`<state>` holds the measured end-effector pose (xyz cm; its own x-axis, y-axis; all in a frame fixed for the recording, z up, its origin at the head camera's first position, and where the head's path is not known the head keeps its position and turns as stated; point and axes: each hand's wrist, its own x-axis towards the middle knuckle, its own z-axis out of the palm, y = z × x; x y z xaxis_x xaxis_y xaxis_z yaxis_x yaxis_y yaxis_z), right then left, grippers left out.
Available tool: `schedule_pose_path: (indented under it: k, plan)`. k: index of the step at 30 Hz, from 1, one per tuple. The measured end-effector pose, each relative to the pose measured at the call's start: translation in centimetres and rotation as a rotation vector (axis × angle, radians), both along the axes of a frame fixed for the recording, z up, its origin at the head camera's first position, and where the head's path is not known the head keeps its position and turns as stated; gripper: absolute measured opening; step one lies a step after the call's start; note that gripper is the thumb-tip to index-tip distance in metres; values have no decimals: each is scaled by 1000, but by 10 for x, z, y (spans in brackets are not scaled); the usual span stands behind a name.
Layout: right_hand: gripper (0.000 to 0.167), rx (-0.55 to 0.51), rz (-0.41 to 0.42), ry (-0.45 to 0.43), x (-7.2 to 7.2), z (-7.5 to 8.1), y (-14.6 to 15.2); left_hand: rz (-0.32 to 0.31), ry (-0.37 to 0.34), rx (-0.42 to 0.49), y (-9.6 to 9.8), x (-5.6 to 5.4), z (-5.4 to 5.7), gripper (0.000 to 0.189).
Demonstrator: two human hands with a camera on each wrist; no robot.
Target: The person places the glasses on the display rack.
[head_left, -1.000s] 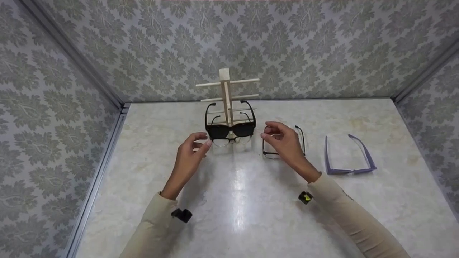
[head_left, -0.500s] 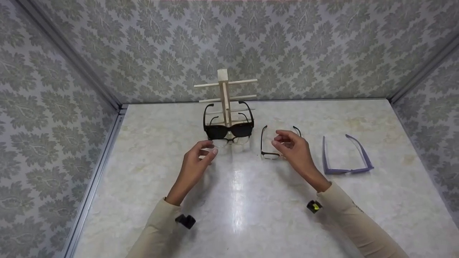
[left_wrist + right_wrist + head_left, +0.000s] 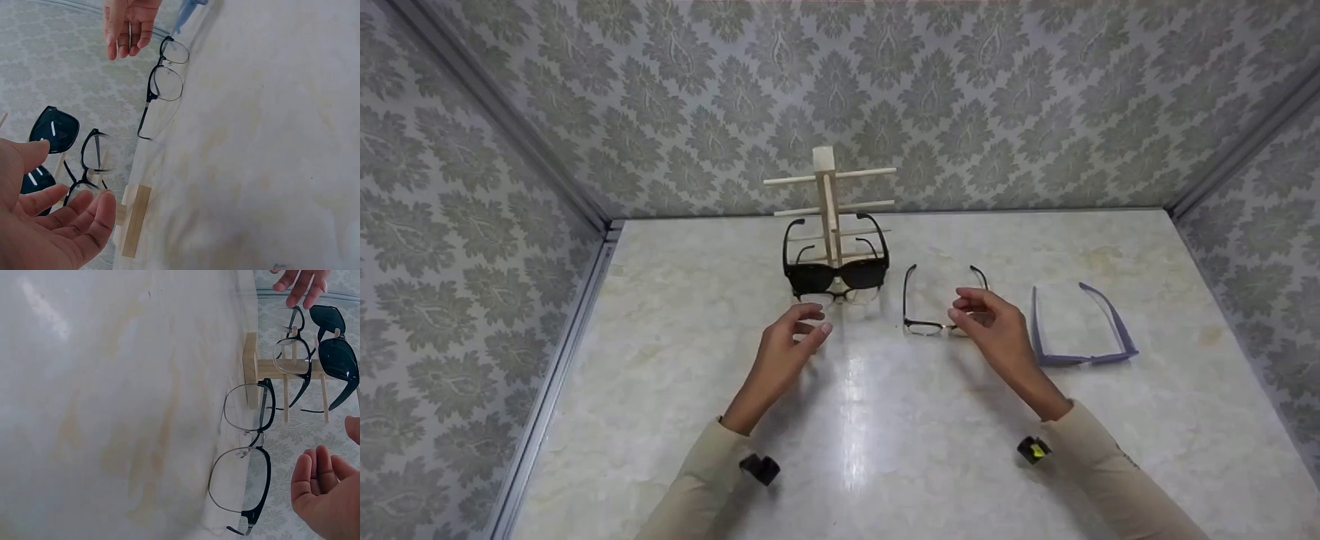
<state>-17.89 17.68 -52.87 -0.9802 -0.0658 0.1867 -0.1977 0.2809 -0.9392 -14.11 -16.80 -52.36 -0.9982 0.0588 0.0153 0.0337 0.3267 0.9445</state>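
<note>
My left hand point(image 3: 787, 352) hovers just in front of the wooden eyeglass stand point(image 3: 826, 202), fingers loosely bent and holding nothing. On the stand hang black sunglasses point(image 3: 862, 274), with dark-rimmed clear eyeglasses point(image 3: 840, 295) on a rung below them. To the right, a second pair of clear glasses, the half-rimmed eyeglasses point(image 3: 926, 328), lies on the table with its temples spread toward the back. My right hand point(image 3: 997, 330) is above their right side and hides part of it. In the right wrist view that hand point(image 3: 323, 489) is relaxed, thumb apart from the fingers, with nothing in it.
Purple glasses point(image 3: 1086, 360) lie unfolded on the table to the right of my right hand. The stand's upper rungs point(image 3: 866, 173) stick out bare on both sides. Patterned walls point(image 3: 930, 90) close off the marbled table point(image 3: 675, 420) at the back and sides.
My right hand has drawn back and to the right, away from the stand. My left hand has moved slightly toward me and rightward. The glasses stay where they were.
</note>
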Motion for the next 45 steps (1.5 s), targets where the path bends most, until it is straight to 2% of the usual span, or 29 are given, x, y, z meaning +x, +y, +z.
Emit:
schedule_pose_path:
  k: [6,18,25,39,45]
  plan:
    - [33,-25,-39,5,7,-7,6,-35,0,-15,10,2,-7,44]
    - [40,4,-49,-42,12,-15,22,-85,22,-14,26,4,-20,49]
    - [40,-4,-65,-33,14,-21,30,-134,7,15,40,4,-27,54]
    - [43,2,-68,-67,18,-24,40,-175,-4,49,60,-3,-35,57]
    - [48,-7,-52,-95,17,-29,42,-161,19,66,68,-7,-38,54]
